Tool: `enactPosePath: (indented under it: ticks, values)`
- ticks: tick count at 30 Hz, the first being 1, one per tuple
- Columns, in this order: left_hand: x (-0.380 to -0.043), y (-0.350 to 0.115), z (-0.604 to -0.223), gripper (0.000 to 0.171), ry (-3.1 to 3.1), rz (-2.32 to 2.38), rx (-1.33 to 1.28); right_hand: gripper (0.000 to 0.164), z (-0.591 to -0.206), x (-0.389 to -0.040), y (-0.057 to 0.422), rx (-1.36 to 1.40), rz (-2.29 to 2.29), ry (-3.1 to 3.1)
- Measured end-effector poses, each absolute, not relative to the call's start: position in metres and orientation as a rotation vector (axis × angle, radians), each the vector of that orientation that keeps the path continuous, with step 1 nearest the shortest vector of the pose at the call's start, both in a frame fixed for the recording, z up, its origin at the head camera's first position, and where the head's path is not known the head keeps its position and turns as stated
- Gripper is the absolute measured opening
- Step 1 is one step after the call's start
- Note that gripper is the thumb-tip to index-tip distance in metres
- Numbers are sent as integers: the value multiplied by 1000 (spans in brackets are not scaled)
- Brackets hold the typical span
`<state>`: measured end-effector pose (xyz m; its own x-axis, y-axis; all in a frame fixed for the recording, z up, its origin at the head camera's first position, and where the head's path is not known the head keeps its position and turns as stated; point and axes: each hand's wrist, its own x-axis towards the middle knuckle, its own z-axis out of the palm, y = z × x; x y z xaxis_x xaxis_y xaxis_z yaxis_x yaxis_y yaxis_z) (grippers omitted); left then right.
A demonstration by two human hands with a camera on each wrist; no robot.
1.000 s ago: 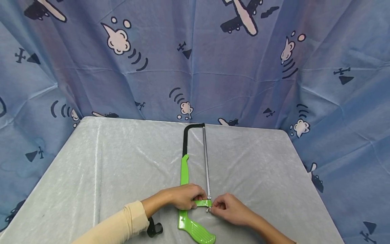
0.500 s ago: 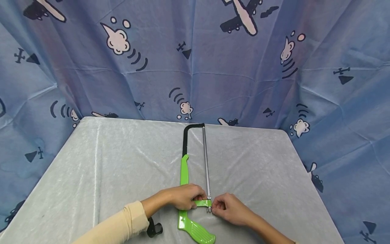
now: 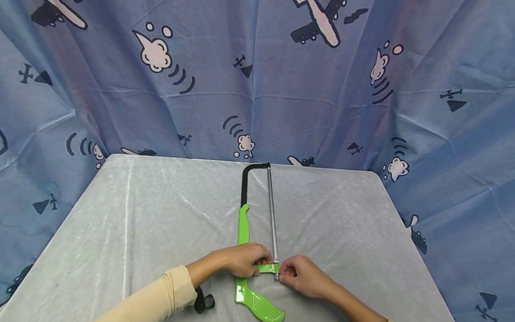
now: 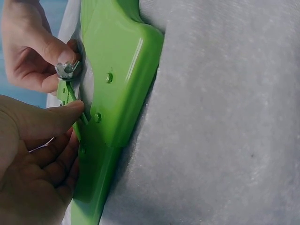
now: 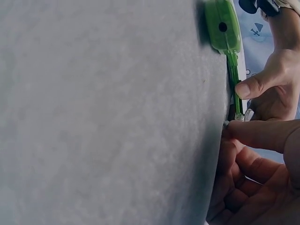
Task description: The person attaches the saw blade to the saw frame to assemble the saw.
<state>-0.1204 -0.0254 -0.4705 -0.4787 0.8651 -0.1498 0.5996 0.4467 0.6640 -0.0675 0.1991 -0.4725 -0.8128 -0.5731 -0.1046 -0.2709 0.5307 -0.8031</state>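
Observation:
A hacksaw (image 3: 243,230) with a green handle, black front frame and thin silver blade (image 3: 272,214) lies lengthwise on the table. My left hand (image 3: 243,260) pinches the green crosspiece (image 3: 267,268) at the blade's near end between thumb and fingers. Just past that crosspiece sits a metal wing nut (image 4: 68,69), which my right hand (image 3: 306,276) pinches with thumb and forefinger. In the right wrist view, the right fingers (image 5: 262,136) cover most of the nut, while the left thumb (image 5: 248,88) presses on the green crosspiece.
Pale grey cloth covers the table (image 3: 173,210). A blue curtain (image 3: 257,80) printed with planes hangs behind its far edge. Beside the left sleeve (image 3: 161,290) is a black curved piece (image 3: 204,302).
The wing nut has turned at the right fingertips: its wings showed spread before and look narrow now. Both hands and the hacksaw keep nearly the same place.

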Motion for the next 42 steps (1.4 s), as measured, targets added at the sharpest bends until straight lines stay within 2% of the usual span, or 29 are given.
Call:
enactPosePath:
  ticks: [7,13,17,31,42]
  values:
    - [-121,-25,-471,28,2224,751,1225,13,-473,-66,197,-687,-1148,2433]
    - [-121,-25,-470,28,2223,743,1224,28,-471,-65,194,-628,-1149,2429]
    - [-121,-26,-471,28,2221,747,1227,31,-470,-65,193,-591,-1175,2419]
    - [-121,-25,-471,27,2227,754,1232,31,-469,-64,191,-602,-1164,2467]
    - [-122,-25,-475,28,2223,758,1248,16,-473,-66,196,-695,-1187,2417]
